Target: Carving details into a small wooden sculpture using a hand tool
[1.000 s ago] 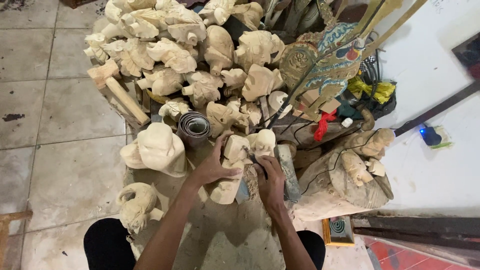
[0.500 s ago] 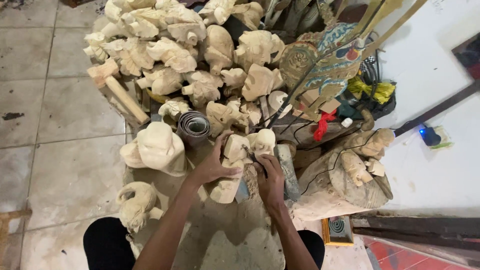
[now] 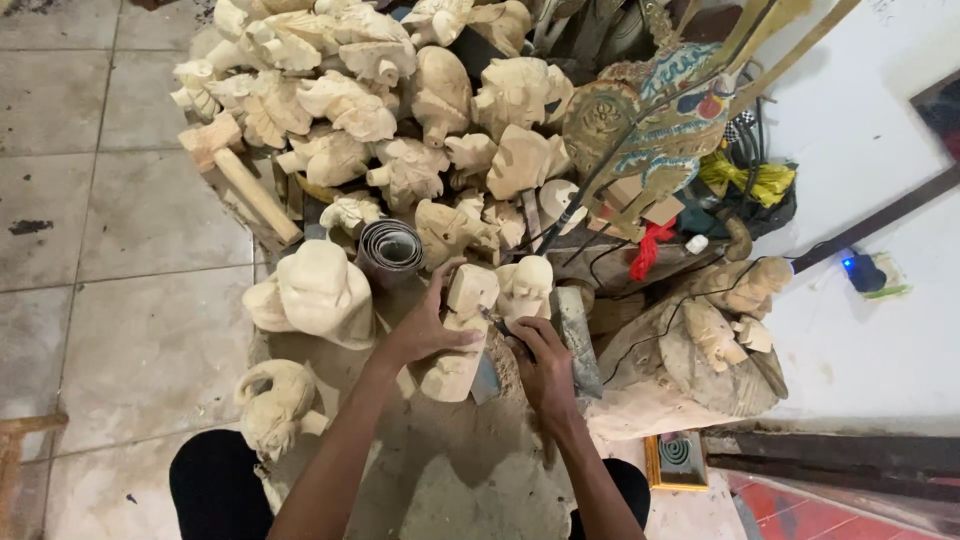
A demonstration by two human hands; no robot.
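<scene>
The left hand (image 3: pixel 425 330) is clasping a pale wooden carving (image 3: pixel 460 335) that is standing at the centre of the work surface, and the right hand (image 3: pixel 540 365), at 3 o'clock of it, is clenching a thin carving tool (image 3: pixel 497 325) whose tip is touching the wood. In my judgement the tool may be slipping toward the left fingers, because they are lying just beside the cut. At 12 o'clock a pile of unfinished carvings (image 3: pixel 380 100) is lying loose; I am seeing no container around them.
</scene>
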